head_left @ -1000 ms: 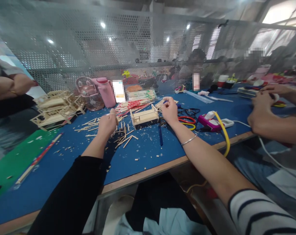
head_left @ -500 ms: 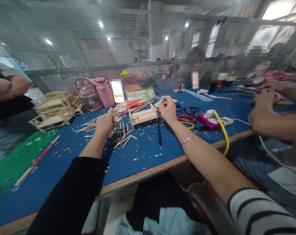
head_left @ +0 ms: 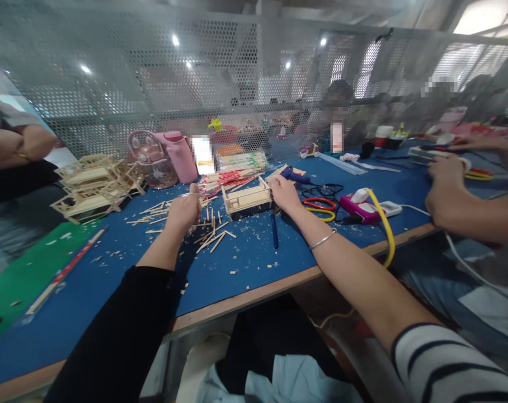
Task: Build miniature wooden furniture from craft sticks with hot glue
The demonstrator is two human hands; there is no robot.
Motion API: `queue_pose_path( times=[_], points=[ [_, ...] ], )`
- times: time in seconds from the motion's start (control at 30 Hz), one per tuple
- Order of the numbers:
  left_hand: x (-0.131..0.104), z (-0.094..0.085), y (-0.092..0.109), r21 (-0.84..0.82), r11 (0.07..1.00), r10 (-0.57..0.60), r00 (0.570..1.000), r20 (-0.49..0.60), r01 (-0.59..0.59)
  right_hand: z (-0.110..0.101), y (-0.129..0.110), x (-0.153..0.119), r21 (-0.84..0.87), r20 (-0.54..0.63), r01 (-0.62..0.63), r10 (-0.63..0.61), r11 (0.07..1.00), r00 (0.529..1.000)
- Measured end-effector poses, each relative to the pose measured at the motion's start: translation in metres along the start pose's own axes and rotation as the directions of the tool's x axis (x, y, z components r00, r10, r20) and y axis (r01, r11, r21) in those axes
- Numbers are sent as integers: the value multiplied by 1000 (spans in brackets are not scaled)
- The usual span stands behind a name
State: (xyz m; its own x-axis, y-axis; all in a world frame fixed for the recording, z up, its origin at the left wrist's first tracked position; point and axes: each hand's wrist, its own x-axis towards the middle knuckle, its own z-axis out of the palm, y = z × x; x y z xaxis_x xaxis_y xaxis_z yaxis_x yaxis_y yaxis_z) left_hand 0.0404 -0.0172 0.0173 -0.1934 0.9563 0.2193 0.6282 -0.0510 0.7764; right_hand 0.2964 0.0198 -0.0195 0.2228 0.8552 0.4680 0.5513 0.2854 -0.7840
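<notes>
Left hand (head_left: 186,211) curls, right hand (head_left: 285,193) bends beside wooden frame (head_left: 249,199), grips unclear; plastic packet (head_left: 242,161) contains sticks (head_left: 231,165).

blue tabletop (head_left: 224,282), green mat (head_left: 23,280); pale tan wooden frame (head_left: 249,197) and loose sticks (head_left: 214,223). pink bottle (head_left: 182,159), magenta and white power strip (head_left: 363,213), yellow cable (head_left: 391,246). the left sleeve (head_left: 115,336) is plain black, the right sleeve (head_left: 451,366) white with dark stripes.

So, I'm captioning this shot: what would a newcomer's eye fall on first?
Probably the small wooden frame on the blue tabletop, between the left hand and the right hand. Next, perhaps, the stacked wooden frames at the left and the pink bottle beyond the left hand. To the right, the purple power strip and yellow cable also stand out.
</notes>
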Motion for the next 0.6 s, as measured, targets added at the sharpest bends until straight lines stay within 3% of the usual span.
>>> queue_pose_path(
  times=[0.07, 0.13, 0.23, 0.3, 0.37, 0.5, 0.6],
  points=[
    [4, 8, -6, -53, 998, -26, 994, 104, 32, 2, 1, 0, 15, 4, 8, -8, 1000, 1000],
    [8, 14, -11, -61, 998, 12, 991, 130, -4, 3, 3, 1, 74, -2, 25, -25, 997, 1000],
    [13, 13, -15, 25, 993, 116, 989, -95, -114, 5, 6, 2, 140, -9, 59, -59, 988, 998],
    [16, 5, -17, 91, 989, 138, 947, -291, -116, 7, 8, 3, 170, -14, 80, -79, 982, 997],
    [19, -5, -20, 142, 987, 125, 912, -390, -74, 10, 10, 2, 207, -4, 84, -85, 975, 996],
    [26, -19, -30, 106, 994, 16, 927, -375, 26, 18, 10, -1, 234, 76, 67, -87, 970, 993],
    [30, -18, -32, 60, 998, 4, 956, -294, 14, 20, 9, -3, 213, 89, 64, -85, 975, 992]
  ],
)
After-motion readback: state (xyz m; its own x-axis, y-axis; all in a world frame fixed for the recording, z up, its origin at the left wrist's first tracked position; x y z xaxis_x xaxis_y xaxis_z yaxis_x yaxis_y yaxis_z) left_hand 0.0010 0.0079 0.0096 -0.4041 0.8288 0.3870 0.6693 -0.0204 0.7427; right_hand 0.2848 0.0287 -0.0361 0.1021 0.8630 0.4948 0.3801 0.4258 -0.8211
